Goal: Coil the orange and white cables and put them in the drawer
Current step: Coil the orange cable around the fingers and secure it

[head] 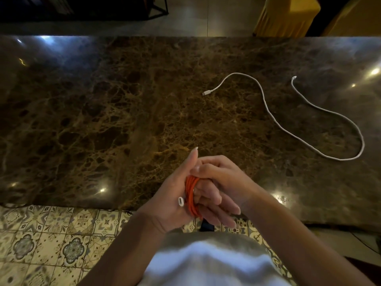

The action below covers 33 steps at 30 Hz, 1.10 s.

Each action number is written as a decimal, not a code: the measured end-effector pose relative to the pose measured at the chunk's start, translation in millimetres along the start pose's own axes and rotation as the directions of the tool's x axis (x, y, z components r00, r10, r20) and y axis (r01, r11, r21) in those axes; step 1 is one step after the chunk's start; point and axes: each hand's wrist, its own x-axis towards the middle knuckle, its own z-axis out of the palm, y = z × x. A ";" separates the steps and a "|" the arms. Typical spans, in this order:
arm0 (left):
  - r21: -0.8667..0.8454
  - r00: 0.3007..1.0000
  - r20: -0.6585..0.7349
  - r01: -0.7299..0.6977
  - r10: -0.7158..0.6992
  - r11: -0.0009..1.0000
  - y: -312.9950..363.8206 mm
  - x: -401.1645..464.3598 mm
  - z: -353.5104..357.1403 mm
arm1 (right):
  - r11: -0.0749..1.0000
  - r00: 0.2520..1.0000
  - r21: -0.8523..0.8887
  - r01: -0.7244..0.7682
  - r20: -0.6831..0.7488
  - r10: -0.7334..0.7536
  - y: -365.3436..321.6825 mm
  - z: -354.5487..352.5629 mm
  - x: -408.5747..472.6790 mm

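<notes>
Nearest the camera, low in the view, is the person's pale shirt [206,263], with patterned floor tiles [51,240] to its left. Just above it, at the near edge of the marble tabletop [103,120], the left hand [171,201] stands with fingers straight and held together, and the orange cable [190,197] is wound around them in a tight bundle of several turns. Its white connector [181,201] pokes out on the palm side of the bundle, open end facing the camera. The loops run across the fingers, so the coil's long axis lies roughly near-to-far in the view. The right hand [218,182] closes over the left fingers and pinches the top of the bundle; whether it holds the cable's other end cannot be told.

This looks like the end of coiling the orange cable. The next move probably calls for slipping the bundle off the fingers without letting the turns spring loose. No drawer is in view.

Well to the right, apart from both hands, the white cable [274,118] lies uncoiled on the tabletop in loose curves, one plug pointing left and the other at the far right, still to be coiled.
</notes>
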 end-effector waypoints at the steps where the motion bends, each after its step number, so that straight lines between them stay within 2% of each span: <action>1: 0.005 1.000 0.001 0.012 -0.012 1.000 2.0 1.1 -3.1 | 1.000 0.999 0.014 -0.006 -0.031 0.006 -1.0 1.4 -2.2; 3: 0.029 0.999 -0.050 -0.017 0.018 0.999 7.4 3.0 -8.3 | 1.000 0.998 0.014 -0.014 -0.068 0.015 -8.0 -1.4 -8.5; 5: 0.061 0.965 -0.218 -0.138 0.148 0.989 15.2 6.0 -11.1 | 0.999 0.991 -0.031 0.012 -0.130 -0.016 -16.0 -9.9 -10.8; 6: 0.114 0.913 -0.331 -0.212 0.238 0.971 19.0 7.8 -12.3 | 0.991 0.974 -0.121 0.048 -0.213 -0.073 -16.6 -15.6 -10.2; 7: 0.177 0.846 -0.423 -0.273 0.324 0.945 22.4 10.5 -13.3 | 0.955 0.932 -0.284 0.087 -0.316 -0.179 -16.0 -19.8 -9.1; 8: 0.214 0.793 -0.472 -0.321 0.386 0.922 24.7 13.1 -14.9 | 0.870 0.863 -0.482 0.107 -0.390 -0.322 -13.8 -21.7 -8.7; 9: 0.210 0.758 -0.500 -0.363 0.419 0.908 25.8 15.5 -16.4 | 0.746 0.794 -0.657 0.108 -0.395 -0.463 -11.2 -20.5 -9.6; 10: 0.191 0.732 -0.522 -0.401 0.439 0.896 25.8 17.5 -17.5 | 0.618 0.750 -0.779 0.106 -0.346 -0.564 -9.5 -16.7 -12.1; 11: 0.181 0.706 -0.542 -0.431 0.455 0.884 25.4 18.4 -19.3 | 0.523 0.748 -0.847 0.100 -0.282 -0.600 -7.1 -12.0 -14.1; 12: 0.183 0.686 -0.555 -0.450 0.470 0.874 24.3 18.6 -22.0 | 0.471 0.781 -0.876 0.104 -0.221 -0.583 -4.5 -5.9 -15.1; 14: 0.220 0.665 -0.560 -0.456 0.494 0.862 20.4 19.4 -27.8 | 0.474 0.867 -0.874 0.105 -0.153 -0.474 0.6 2.5 -11.4; 15: 0.247 0.661 -0.561 -0.441 0.498 0.863 17.7 19.5 -28.8 | 0.477 0.879 -0.873 0.098 -0.148 -0.453 1.7 4.8 -7.0; 18: 0.275 0.679 -0.558 -0.391 0.477 0.878 10.7 19.3 -29.6 | 0.431 0.854 -0.901 0.055 -0.181 -0.488 -1.8 3.8 8.0; 20: 0.239 0.687 -0.560 -0.401 0.463 0.884 9.3 18.8 -31.3 | 0.360 0.851 -0.929 0.082 -0.123 -0.511 -2.2 2.6 12.8; 22: 0.212 0.701 -0.554 -0.403 0.449 0.890 9.1 17.3 -32.9 | 0.248 0.821 -0.957 0.148 -0.021 -0.571 0.4 -0.9 15.2; 25: 0.198 0.716 -0.544 -0.397 0.437 0.896 9.1 15.7 -31.4 | 0.045 0.725 -0.968 0.245 0.152 -0.672 4.6 -11.2 20.4; 27: 0.181 0.739 -0.515 -0.401 0.434 0.898 7.1 15.2 -30.0 | -0.021 0.682 -0.956 0.293 0.224 -0.697 5.6 -17.3 22.0; 29: 0.150 0.759 -0.500 -0.398 0.417 0.905 5.0 16.7 -28.0 | -0.019 0.669 -0.948 0.317 0.238 -0.704 7.6 -19.6 20.8; 30: 0.127 0.776 -0.487 -0.391 0.400 0.912 3.9 17.5 -28.4 | 0.019 0.666 -0.947 0.321 0.211 -0.715 9.1 -18.4 20.0; 33: 0.118 0.811 -0.458 -0.349 0.363 0.930 3.9 19.5 -25.5 | 0.283 0.654 -0.908 0.308 -0.014 -0.756 12.4 -12.2 18.6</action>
